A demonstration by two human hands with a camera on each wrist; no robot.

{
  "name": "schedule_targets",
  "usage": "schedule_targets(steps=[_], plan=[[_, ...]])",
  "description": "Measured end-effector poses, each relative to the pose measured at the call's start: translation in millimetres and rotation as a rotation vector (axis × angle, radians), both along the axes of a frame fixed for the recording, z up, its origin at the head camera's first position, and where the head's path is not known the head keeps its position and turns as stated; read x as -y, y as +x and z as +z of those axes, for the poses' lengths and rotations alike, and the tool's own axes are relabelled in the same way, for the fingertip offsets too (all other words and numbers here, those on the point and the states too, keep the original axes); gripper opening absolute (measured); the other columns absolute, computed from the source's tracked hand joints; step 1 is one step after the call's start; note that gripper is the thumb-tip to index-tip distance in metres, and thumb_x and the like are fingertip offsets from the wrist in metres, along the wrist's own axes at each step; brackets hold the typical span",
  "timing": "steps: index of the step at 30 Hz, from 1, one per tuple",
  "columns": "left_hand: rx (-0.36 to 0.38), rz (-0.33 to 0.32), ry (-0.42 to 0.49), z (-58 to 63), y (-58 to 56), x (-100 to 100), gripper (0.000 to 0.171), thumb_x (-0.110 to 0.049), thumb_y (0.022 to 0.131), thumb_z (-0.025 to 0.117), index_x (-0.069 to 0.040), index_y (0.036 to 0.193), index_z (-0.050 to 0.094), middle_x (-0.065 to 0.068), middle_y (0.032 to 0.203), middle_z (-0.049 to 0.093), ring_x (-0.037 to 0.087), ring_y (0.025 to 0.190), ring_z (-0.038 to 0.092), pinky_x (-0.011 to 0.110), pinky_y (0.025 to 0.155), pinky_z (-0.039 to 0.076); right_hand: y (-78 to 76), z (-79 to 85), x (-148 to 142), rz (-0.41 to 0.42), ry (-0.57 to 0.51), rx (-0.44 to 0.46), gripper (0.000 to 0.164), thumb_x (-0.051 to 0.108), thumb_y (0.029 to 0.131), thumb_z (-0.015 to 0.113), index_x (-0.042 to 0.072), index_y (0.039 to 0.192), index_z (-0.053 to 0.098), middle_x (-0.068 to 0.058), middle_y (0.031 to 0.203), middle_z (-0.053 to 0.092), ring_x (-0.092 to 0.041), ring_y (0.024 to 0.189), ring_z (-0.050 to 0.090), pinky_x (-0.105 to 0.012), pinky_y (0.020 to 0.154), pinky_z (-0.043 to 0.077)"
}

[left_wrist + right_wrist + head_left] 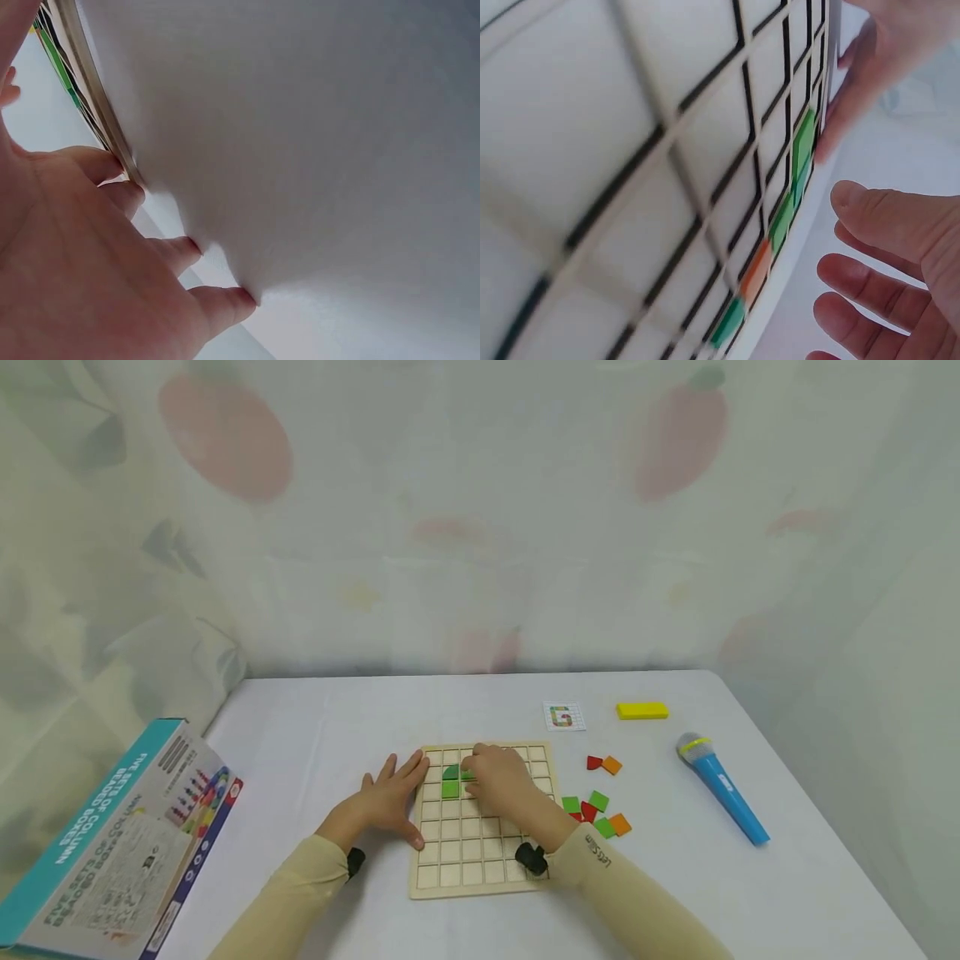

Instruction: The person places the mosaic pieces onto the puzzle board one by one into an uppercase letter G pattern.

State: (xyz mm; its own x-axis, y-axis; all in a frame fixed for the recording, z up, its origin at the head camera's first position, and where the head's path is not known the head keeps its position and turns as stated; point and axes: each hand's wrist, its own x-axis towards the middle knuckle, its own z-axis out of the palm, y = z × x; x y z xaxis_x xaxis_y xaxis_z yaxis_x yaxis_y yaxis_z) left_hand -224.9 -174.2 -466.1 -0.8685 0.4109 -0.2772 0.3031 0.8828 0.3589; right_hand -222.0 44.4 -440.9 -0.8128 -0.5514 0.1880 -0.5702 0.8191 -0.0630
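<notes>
A wooden grid board (480,849) lies on the white table in the head view. My left hand (384,803) has its fingers spread at the board's left edge, with thumb and index fingertip touching the frame. My right hand (504,783) is over the upper part of the board, beside the placed tiles. In the right wrist view its thumb and fingers are apart, with nothing seen between them. A green square tile (450,789) sits below a dark green tile (451,772) with a curved edge. Farther along that row, the right wrist view shows an orange tile (755,270).
Loose green, red and orange tiles, among them an orange square (619,824), lie right of the board. Behind them are a pattern card (564,716) and a yellow block (642,711). A blue toy microphone (727,793) lies at right, a large box (123,843) at left.
</notes>
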Motion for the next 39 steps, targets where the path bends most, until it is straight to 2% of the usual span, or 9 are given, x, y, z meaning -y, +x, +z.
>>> schedule_targets(steps=[5,13,18,22,28,39], plan=[[0.002,0.001,-0.001,0.6,-0.2,-0.3,0.131,-0.05,0.045,0.086,-0.013,0.149,0.015,0.006,0.155,0.004,0.045,0.137,-0.002,0.074,0.095,0.006,-1.8,3.4,-34.2,-0.044,-0.086,0.002,0.026,0.023,0.076,0.076,0.013,0.099,0.071,0.0,0.089,0.062,-0.017,0.074,0.06,-0.028,0.056,0.047],[0.004,-0.004,0.006,3.0,0.8,-1.7,0.132,-0.049,0.044,0.087,-0.012,0.149,0.015,0.008,0.155,0.004,0.046,0.137,-0.002,0.074,0.095,0.006,-9.3,-0.2,-106.9,-0.235,-0.135,0.058,0.027,0.019,0.075,0.077,0.01,0.099,0.07,-0.003,0.089,0.063,-0.015,0.069,0.058,-0.027,0.052,0.045],[0.003,0.0,-0.005,0.1,0.6,-0.6,0.133,-0.051,0.043,0.086,-0.013,0.149,0.014,0.006,0.155,0.003,0.045,0.137,-0.002,0.074,0.095,0.006,-11.3,-2.9,-146.6,-0.347,-0.135,0.112,0.029,0.021,0.076,0.076,0.008,0.101,0.07,-0.005,0.09,0.063,-0.015,0.071,0.058,-0.03,0.059,0.048],[0.002,0.004,-0.001,2.3,2.1,-0.3,0.133,-0.051,0.043,0.086,-0.012,0.149,0.014,0.007,0.155,0.003,0.045,0.137,-0.002,0.074,0.095,0.006,-12.6,-7.1,-169.1,-0.425,-0.126,0.167,0.028,0.019,0.078,0.073,0.006,0.103,0.069,-0.007,0.091,0.062,-0.018,0.073,0.058,-0.035,0.064,0.051],[0.007,0.007,0.016,8.0,4.2,-1.8,0.133,-0.048,0.043,0.086,-0.011,0.149,0.015,0.008,0.155,0.004,0.046,0.136,-0.002,0.074,0.095,0.005,-13.0,-14.6,-185.6,-0.506,-0.122,0.232,0.03,0.02,0.08,0.072,0.004,0.105,0.067,-0.008,0.089,0.06,-0.021,0.075,0.055,-0.037,0.072,0.051],[0.011,0.015,0.018,5.6,4.1,-2.4,0.133,-0.048,0.043,0.087,-0.012,0.149,0.015,0.006,0.155,0.003,0.045,0.137,-0.003,0.074,0.095,0.005,-15.5,-19.9,-188.0,-0.54,-0.126,0.303,0.03,0.019,0.08,0.072,0.002,0.103,0.067,-0.008,0.088,0.061,-0.022,0.076,0.053,-0.04,0.076,0.05]])
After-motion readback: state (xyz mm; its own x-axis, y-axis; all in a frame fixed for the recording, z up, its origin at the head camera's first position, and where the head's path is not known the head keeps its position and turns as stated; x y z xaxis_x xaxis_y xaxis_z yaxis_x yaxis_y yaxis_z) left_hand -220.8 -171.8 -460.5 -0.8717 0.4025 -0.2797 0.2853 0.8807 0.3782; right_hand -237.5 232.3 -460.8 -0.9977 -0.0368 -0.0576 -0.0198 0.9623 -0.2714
